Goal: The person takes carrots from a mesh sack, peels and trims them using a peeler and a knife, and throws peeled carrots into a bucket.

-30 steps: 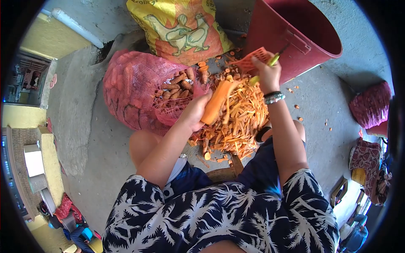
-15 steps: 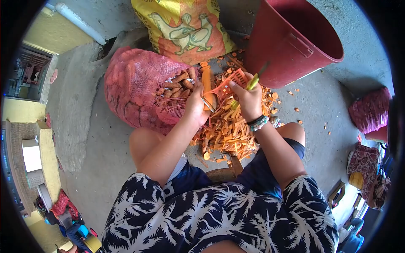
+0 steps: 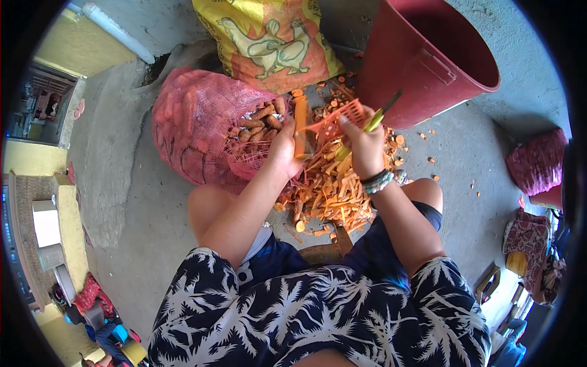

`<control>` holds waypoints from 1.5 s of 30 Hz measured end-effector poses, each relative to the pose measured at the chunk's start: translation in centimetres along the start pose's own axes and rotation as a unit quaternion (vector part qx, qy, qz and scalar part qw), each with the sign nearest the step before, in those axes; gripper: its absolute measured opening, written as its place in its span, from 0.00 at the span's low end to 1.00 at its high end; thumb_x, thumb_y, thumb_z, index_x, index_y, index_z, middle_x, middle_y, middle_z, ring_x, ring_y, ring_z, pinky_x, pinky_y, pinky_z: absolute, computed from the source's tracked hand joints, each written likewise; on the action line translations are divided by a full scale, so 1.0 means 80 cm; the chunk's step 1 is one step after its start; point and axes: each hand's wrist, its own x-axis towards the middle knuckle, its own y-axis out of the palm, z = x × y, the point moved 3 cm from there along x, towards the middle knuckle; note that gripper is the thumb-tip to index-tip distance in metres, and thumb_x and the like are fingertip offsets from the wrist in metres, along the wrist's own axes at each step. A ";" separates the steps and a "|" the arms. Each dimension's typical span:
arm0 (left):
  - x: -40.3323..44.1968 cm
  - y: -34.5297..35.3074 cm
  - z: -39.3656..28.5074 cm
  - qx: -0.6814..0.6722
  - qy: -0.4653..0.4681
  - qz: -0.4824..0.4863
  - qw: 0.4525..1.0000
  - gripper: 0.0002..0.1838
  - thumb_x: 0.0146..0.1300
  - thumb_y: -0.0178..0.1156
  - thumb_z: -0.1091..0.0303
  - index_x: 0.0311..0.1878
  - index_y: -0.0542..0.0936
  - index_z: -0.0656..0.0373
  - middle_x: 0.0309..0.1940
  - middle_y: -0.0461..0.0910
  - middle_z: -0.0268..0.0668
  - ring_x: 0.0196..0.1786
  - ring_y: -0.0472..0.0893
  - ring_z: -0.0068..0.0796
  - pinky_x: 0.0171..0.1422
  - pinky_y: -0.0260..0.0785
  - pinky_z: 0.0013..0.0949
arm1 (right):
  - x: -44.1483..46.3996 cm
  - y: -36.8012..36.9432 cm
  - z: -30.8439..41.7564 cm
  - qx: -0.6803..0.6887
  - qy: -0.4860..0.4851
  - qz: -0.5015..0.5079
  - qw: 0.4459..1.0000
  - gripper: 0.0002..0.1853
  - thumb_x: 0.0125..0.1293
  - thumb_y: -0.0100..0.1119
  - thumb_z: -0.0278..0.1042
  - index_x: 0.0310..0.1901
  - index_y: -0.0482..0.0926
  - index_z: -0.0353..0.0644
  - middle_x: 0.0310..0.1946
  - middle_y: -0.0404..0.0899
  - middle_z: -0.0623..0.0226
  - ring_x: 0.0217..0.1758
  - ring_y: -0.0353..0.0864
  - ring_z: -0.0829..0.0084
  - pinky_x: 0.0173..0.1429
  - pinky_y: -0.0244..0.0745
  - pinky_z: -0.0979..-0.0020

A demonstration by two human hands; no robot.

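My left hand (image 3: 282,150) is closed round an orange, peeled carrot (image 3: 300,116), held upright over the heap. In my right hand (image 3: 366,151) is an orange peeler (image 3: 343,120) with a perforated plastic body; its blade end, blurred, is close to the carrot's lower part. Whether the blade touches the carrot I cannot tell. The same hand also grips a knife (image 3: 374,120) with a yellow-green handle, its dark blade pointing up and away. Beneath both hands lies a heap of orange strips and pieces (image 3: 339,192). Unpeeled carrots (image 3: 264,122) show at the mouth of a pink mesh sack (image 3: 195,125).
A yellow and orange sack (image 3: 269,46) printed with birds stands against the wall. To its right is a tall red bin (image 3: 403,67). Small carrot bits are scattered on the concrete floor (image 3: 465,214). A purple-pink bundle (image 3: 538,162) sits at far right.
The peeler's blade end has shifted slightly along the carrot and blurred. My right hand has moved a little right, tilting the knife further right. My left hand stays nearly in place.
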 end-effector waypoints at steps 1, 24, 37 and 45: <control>-0.003 0.002 0.000 0.015 0.027 0.002 1.000 0.21 0.69 0.36 0.54 0.56 0.68 0.55 0.48 0.74 0.35 0.48 0.75 0.30 0.53 0.68 0.36 | -0.002 0.002 -0.002 0.000 0.001 -0.002 1.000 0.17 0.53 0.62 0.23 0.46 0.72 0.35 0.34 0.78 0.66 0.30 0.77 0.79 0.33 0.74 0.78; -0.004 0.003 0.007 -0.001 0.075 0.020 0.997 0.23 0.69 0.35 0.51 0.55 0.66 0.57 0.44 0.75 0.37 0.43 0.76 0.31 0.49 0.70 0.36 | 0.004 0.001 -0.014 -0.015 0.006 0.048 0.999 0.18 0.54 0.62 0.23 0.47 0.70 0.33 0.36 0.77 0.67 0.34 0.75 0.81 0.37 0.74 0.78; 0.012 -0.037 -0.005 0.013 -0.028 0.094 0.995 0.22 0.68 0.40 0.52 0.56 0.68 0.58 0.44 0.76 0.36 0.45 0.76 0.30 0.46 0.71 0.35 | 0.041 -0.017 -0.003 0.016 0.005 -0.012 1.000 0.15 0.53 0.61 0.22 0.44 0.72 0.35 0.31 0.78 0.68 0.27 0.76 0.80 0.28 0.71 0.80; -0.021 -0.001 0.005 0.146 -0.027 0.037 0.988 0.21 0.68 0.41 0.57 0.56 0.67 0.62 0.41 0.77 0.40 0.41 0.78 0.29 0.45 0.71 0.31 | 0.057 -0.020 0.004 -0.063 -0.002 0.032 0.997 0.20 0.51 0.63 0.21 0.48 0.72 0.35 0.33 0.79 0.65 0.30 0.78 0.77 0.33 0.75 0.78</control>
